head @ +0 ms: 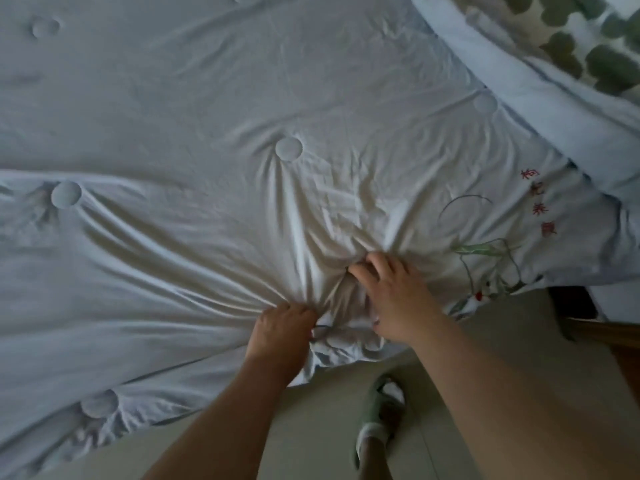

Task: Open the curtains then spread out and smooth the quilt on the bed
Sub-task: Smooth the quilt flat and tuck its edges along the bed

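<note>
A pale blue-white quilt (214,109) with round tufted patches covers the bed and fills most of the view. It bears green plant embroidery and red characters near its right edge. My left hand (282,329) is clenched on a bunch of the quilt's near edge, which hangs over the bedside. My right hand (391,296) grips a gathered fold just to the right of it, fingers dug into the cloth. Deep creases fan out from both hands across the fabric. No curtains are in view.
A second folded pale blue cover (540,81) lies at the upper right over a sheet with dark green blotches (595,46). Beige floor (311,427) runs along the bottom, where my foot in a green slipper (377,420) stands. Dark wooden furniture (602,327) sits at right.
</note>
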Demonstrator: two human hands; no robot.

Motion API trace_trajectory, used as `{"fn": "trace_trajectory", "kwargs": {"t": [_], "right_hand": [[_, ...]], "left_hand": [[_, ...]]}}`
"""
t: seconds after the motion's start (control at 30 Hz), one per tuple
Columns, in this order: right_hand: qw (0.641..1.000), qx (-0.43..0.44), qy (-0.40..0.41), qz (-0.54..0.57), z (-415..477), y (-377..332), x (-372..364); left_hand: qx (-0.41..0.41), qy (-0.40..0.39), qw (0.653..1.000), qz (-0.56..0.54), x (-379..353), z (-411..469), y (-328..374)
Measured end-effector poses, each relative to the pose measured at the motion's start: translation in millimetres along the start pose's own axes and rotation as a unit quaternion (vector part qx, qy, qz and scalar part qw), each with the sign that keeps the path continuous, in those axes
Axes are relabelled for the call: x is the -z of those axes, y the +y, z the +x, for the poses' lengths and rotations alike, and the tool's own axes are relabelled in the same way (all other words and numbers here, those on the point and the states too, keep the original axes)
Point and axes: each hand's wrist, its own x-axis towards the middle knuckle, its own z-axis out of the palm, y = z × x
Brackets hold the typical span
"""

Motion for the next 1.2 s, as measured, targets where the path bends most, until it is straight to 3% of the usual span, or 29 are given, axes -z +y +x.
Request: {"fn": "trace_trajectory", "kwargs": {"t": [0.1,0.23,0.3,0.4,0.47,0.6,0.7,0.83,1.03,1.13,1.2], "right_hand": [[0.999,0.013,0.03,-0.027,-13,24,-2],[0.995,0.042,-0.045,0.078,-20,51,1],[0.989,0.059,-0.036,0.133,-27,65,5],[0.989,0.059,0.054,0.125,-46,93,5],[0.993,0.027,0.053,0.102,-59,115,2],[0.999,-0.01,0.04,-0.009,-77,149,-19],[0.998,-0.035,0.042,-0.038,-67,157,-34],[0.991,-0.034,0.101,-0.078,-43,148,-42],[0.995,-0.022,-0.03,-0.088,-55,156,-33],[0.996,-0.024,-0.073,-0.044,-59,158,-20],[0.999,-0.041,-0.035,0.001,-56,161,-11]], "left_hand": [[0.077,-0.044,0.996,0.012,-3,6,15],[0.107,-0.164,0.979,0.053,2,-3,27],[0.128,-0.149,0.98,0.039,10,-8,39],[0.143,-0.031,0.988,-0.051,22,-7,68],[0.101,0.021,0.989,-0.11,21,-1,91],[0.013,-0.001,0.997,-0.074,-4,14,133],[0.049,0.013,0.999,-0.002,-20,26,141],[0.032,-0.003,0.998,0.051,-21,46,141],[0.061,-0.14,0.987,-0.053,-18,38,146],[0.066,-0.141,0.985,-0.079,-3,39,142],[0.058,-0.072,0.99,-0.107,8,47,141]]}}
